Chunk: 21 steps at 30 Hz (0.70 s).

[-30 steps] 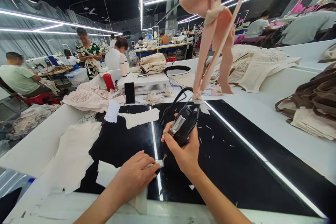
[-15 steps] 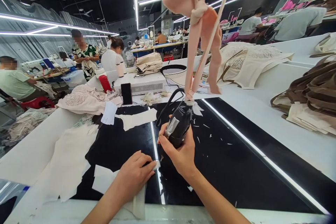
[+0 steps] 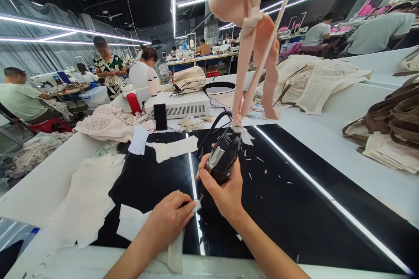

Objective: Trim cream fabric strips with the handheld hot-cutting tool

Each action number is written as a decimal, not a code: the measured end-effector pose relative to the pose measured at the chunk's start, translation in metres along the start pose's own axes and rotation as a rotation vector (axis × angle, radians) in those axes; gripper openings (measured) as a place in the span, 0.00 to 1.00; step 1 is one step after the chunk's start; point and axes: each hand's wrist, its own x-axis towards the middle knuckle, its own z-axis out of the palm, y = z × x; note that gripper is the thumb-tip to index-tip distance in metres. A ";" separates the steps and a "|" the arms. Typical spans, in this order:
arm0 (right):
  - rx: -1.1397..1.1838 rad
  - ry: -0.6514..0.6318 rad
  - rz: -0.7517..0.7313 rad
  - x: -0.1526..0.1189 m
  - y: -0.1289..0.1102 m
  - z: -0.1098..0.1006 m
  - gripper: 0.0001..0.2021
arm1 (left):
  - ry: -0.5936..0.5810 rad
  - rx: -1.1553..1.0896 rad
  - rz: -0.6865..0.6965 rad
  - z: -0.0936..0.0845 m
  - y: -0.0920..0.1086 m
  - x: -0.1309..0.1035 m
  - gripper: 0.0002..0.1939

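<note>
My right hand (image 3: 225,196) is wrapped round a black corded electric trimmer (image 3: 225,152) with a silver plate on its side. The trimmer hangs tilted over the black mat, tied at its top to peach fabric strips (image 3: 247,48). I cannot make out its lower end behind my hand. To its left, my left hand (image 3: 170,218) rests low over the mat, fingers pressed together on a white fabric piece (image 3: 197,205). Only a small tip of that piece sticks out past the fingertips. More white fabric (image 3: 131,222) lies beneath my left wrist and forearm.
The black mat (image 3: 275,209) carries bright light strips and small white scraps. Cream fabric pieces (image 3: 85,200) lie at left, a lace garment (image 3: 104,124) behind them. A phone (image 3: 160,116) and red bottle (image 3: 133,103) stand at the back. Brown-strapped garments (image 3: 393,113) are piled right. Several people work beyond.
The whole view has shifted slightly, so the background sits a little further right. Both hands keep nearly the same place and hold, with the trimmer and fabric almost still.
</note>
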 end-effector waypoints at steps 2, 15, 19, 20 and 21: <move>-0.001 0.002 0.003 0.001 0.000 0.000 0.15 | 0.003 -0.014 -0.016 0.000 0.000 -0.001 0.12; -0.006 -0.001 0.021 0.001 0.001 0.002 0.18 | -0.003 -0.031 -0.053 0.000 0.001 -0.003 0.12; -0.009 -0.004 0.018 0.002 0.002 0.002 0.17 | 0.011 -0.016 -0.032 -0.001 0.001 -0.002 0.13; -0.011 -0.006 0.017 0.002 0.002 0.002 0.17 | 0.017 -0.012 -0.029 -0.001 0.001 -0.002 0.13; -0.013 -0.005 0.015 0.002 0.002 0.002 0.17 | 0.023 -0.008 -0.029 0.000 0.001 -0.002 0.13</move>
